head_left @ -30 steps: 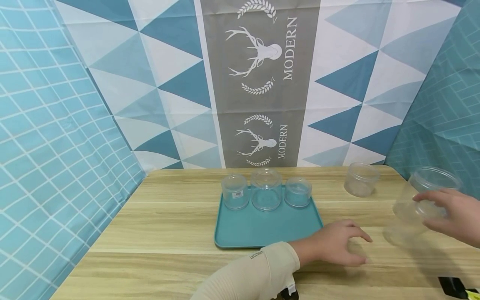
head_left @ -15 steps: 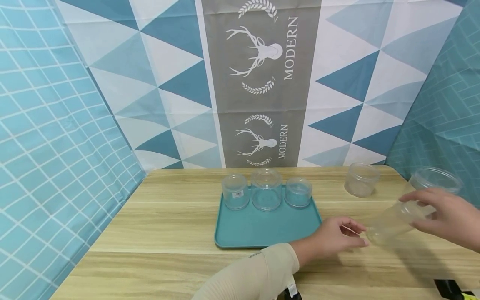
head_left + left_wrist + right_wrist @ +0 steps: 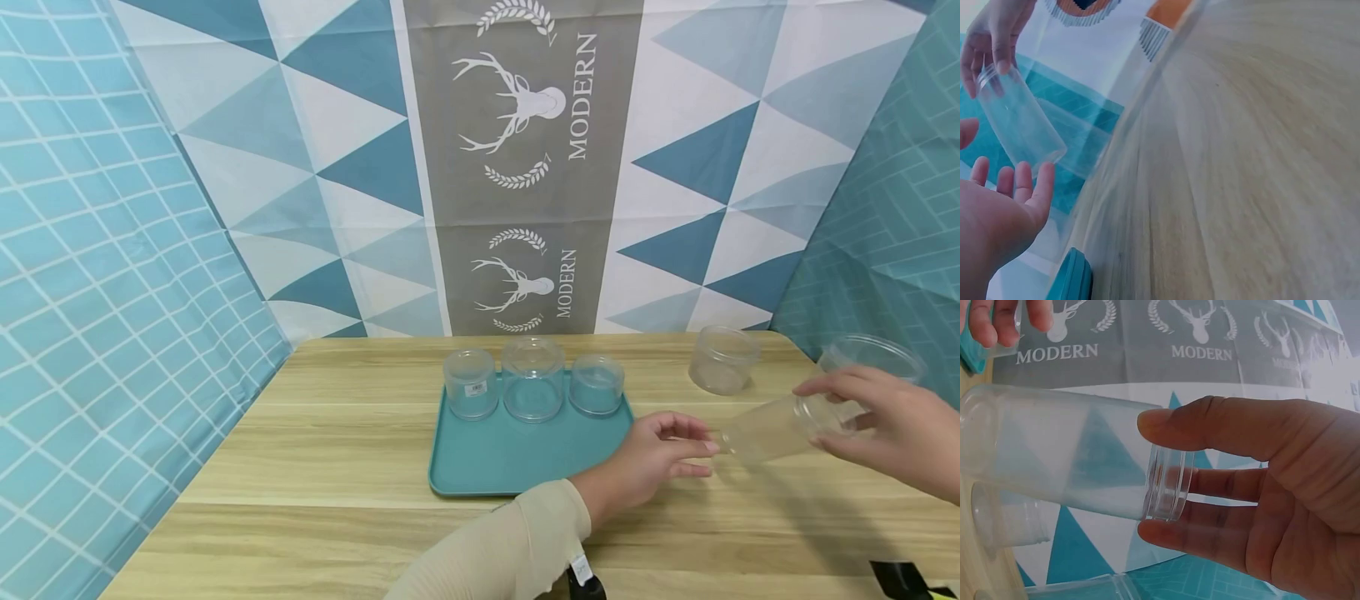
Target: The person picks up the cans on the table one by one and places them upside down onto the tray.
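My right hand grips a tall clear plastic jar by its threaded neck, thumb on one side and fingers on the other. The jar is tilted nearly on its side above the table, its base toward the left. At that base is my left hand, its fingertips right by the bottom edge. In the left wrist view the left hand's fingers are loosely spread, palm up, not wrapped round the jar. The jar has no lid on its neck and looks empty.
A teal tray bears a labelled jar, a larger jar and a low jar along its back. Another short jar stands back right. Behind my right hand is a wide jar. A black-and-yellow item lies front right.
My right hand has brought the jar left, tipping it from near upright to nearly level. My left hand has drawn slightly back and up, its fingers now at the jar's base.
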The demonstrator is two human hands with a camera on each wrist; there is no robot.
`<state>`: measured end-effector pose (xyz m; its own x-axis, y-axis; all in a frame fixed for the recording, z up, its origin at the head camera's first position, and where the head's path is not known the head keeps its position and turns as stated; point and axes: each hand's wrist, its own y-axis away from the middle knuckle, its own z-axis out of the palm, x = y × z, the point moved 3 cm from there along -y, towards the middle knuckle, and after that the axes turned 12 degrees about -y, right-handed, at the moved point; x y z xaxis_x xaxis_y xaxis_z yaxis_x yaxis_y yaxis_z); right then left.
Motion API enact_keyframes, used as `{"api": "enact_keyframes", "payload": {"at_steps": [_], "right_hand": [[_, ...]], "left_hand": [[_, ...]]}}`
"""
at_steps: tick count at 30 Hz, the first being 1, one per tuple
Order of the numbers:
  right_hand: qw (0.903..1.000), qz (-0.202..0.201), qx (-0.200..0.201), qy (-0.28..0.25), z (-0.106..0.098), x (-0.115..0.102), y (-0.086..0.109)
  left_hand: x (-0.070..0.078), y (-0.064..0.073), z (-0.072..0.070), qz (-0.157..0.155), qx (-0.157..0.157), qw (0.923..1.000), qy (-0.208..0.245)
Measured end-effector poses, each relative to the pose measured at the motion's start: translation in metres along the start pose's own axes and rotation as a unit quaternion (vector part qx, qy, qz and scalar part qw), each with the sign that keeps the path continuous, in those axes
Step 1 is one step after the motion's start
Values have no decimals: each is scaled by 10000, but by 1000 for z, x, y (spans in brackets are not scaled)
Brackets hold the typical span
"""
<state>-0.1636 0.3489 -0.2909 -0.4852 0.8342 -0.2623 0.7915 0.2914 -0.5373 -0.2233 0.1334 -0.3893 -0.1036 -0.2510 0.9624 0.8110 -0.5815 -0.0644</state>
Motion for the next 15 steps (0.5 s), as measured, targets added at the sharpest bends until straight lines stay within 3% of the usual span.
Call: {"api": "enact_keyframes", "payload": {"at_steps": [9, 15], "right_hand": [[9992, -91, 224, -319, -4, -12, 0], [9974, -525, 288, -406, -5, -24, -3]], "left_hand": [[2, -1, -5, -250, 388, 9978, 474], [5, -2, -10, -448, 634, 9945, 702]]}}
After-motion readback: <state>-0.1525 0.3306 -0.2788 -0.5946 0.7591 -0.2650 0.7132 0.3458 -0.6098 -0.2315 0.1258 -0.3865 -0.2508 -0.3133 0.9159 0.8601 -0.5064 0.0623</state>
